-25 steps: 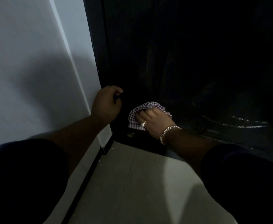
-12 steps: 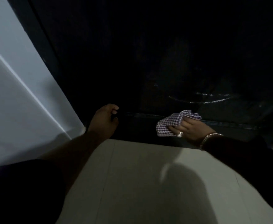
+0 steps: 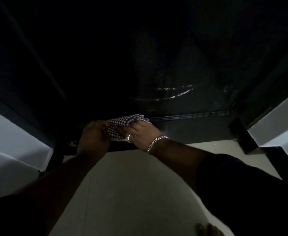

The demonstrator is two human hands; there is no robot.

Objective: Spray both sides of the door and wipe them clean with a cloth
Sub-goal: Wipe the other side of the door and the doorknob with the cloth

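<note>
Hemmed in ahead of the two-handed grip on the cloth (image 3: 122, 124) by the dark door (image 3: 165, 65), flanked well off by white walls (image 3: 8, 133) either side, with open pale floor (image 3: 131, 184) behind and below.

We seem to be indoors in a dim home entryway: a dark door (image 3: 157, 57) fills the view, set between plain pale walls (image 3: 12, 142) with a dark skirting strip (image 3: 279, 160), over a light tiled floor (image 3: 131, 193).
</note>
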